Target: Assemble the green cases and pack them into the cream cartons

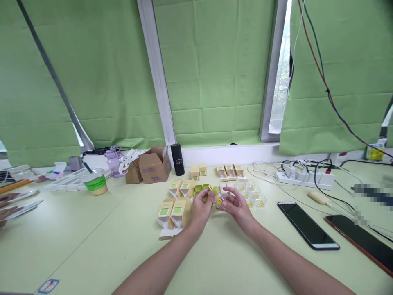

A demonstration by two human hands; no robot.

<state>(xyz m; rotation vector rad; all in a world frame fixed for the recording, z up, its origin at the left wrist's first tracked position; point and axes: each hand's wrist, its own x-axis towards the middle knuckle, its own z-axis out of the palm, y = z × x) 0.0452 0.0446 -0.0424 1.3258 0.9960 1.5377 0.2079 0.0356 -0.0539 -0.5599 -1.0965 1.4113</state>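
Note:
Close together over the table, both hands work on small things. My left hand [201, 209] is closed around a small green rounded item [215, 191]. My right hand [238, 207] has its thumb and fingertips on a small clear plastic container [219, 201] with a yellow round sticker, just below the green item. Whether the two things are joined cannot be made out. Behind my left hand are green cases [199, 187]. Several clear containers with yellow stickers [252, 194] stand right of my right hand. Open cream cartons with green windows [176, 211] stand left of my left hand.
More small cartons [229, 172] are at the back. A cardboard box [154, 166], a black bottle [177, 159] and a drink cup [95, 183] stand to the left. Phones [308, 225] and a cabled power strip [303, 179] lie right. Another person's hand [9, 213] shows far left.

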